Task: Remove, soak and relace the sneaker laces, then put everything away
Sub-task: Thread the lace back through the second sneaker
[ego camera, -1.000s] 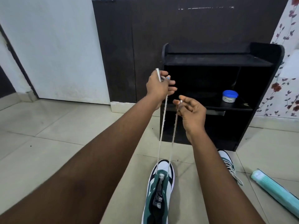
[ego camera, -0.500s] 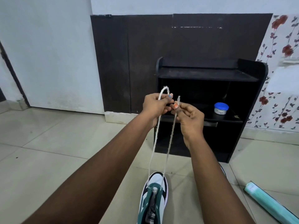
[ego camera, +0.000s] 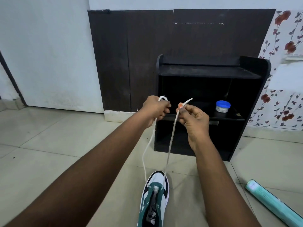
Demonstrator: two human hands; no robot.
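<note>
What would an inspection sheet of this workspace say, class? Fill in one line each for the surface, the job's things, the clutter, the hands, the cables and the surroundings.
Surface: tiled floor, pale, with a few dark specks.
Job's things: green and white sneaker on the floor; white lace through its front eyelets only, both ends raised.
Clutter: teal roll on the floor at right; blue-lidded jar on the shelf.
Hands: left hand grips one lace end; right hand pinches the other.
Cables: nothing seen.
Surroundings: black shelf unit against a dark wall panel; floral wallpaper at right.
</note>
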